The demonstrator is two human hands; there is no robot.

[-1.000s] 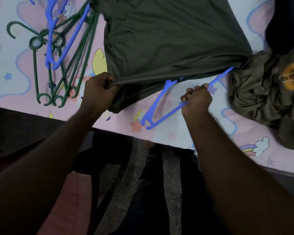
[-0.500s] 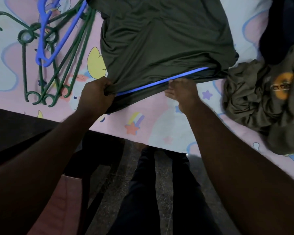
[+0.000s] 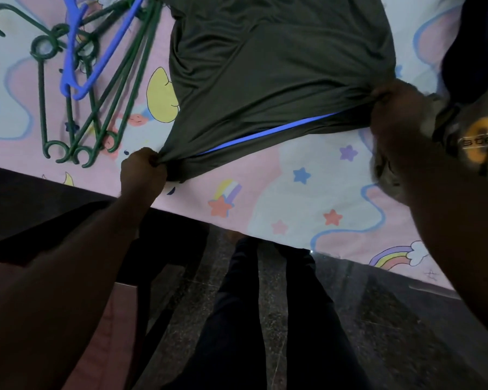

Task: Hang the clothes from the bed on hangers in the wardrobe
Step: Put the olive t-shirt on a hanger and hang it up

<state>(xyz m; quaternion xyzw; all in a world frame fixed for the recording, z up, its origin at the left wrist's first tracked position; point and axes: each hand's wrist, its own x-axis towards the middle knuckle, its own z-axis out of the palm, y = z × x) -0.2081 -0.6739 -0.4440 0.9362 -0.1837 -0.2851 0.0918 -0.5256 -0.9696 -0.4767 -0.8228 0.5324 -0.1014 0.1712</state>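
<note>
Dark green shirt (image 3: 279, 66): lies spread on the bed (image 3: 293, 198), hem toward the near edge. Its far part, with collar and sleeves, is cut off by the top of the frame.
Left hand (image 3: 143, 170): fingers curled tight round the bunched left corner of the hem, near the edge of the bed.
Right hand (image 3: 395, 108): grips the right corner of the hem, gathered into folds. It is blurred, so single fingers are hard to tell apart.
Hem: drawn taut between the two hands, the upper layer lifted off the lower one.
Blue hanger (image 3: 266, 134): inside the shirt. Only one thin slanting strip shows in the gap of the hem; hook and shoulders are hidden by the cloth.
Green hangers (image 3: 96, 116): a loose fan of them on the sheet at far left, well apart from the shirt. How many there are cannot be told, since they overlap.
Second blue hanger (image 3: 69, 60): lies across the green ones, its top out of frame.
Olive garment (image 3: 473, 136): crumpled at the right just beyond the right hand, with an orange mark and unreadable lettering; partly covered by the forearm.
Dark cloth (image 3: 473, 46): far right corner, shape unclear.
Legs (image 3: 237, 319): in dark trousers, standing at the near edge of the bed on a speckled dark floor (image 3: 392, 333). The feet are too dim to see.
</note>
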